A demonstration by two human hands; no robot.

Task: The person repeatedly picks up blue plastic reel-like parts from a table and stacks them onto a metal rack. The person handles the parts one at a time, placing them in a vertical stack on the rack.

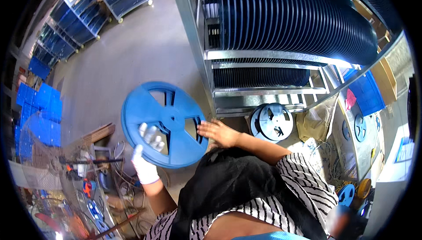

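Note:
A large light-blue plastic reel (pixel 187 141) is held tilted in front of me, with a small hub hole and wide window openings. My left hand (pixel 149 152), in a white glove, grips its lower left side, and the gloved fingers show at one window. On the right rim lies my bare right hand (pixel 222 134), its fingers bent over the edge beside another window. What the far side of the reel touches is hidden.
A metal rack (pixel 259 55) packed with dark round reels stands ahead right. Pale reels (pixel 274 122) rest by its foot near a brown bag (pixel 314 123). Blue bins (pixel 39 108) are stacked at left, above a cluttered wire-mesh cart (pixel 88 169). Loaded trolleys (pixel 77 13) stand far left.

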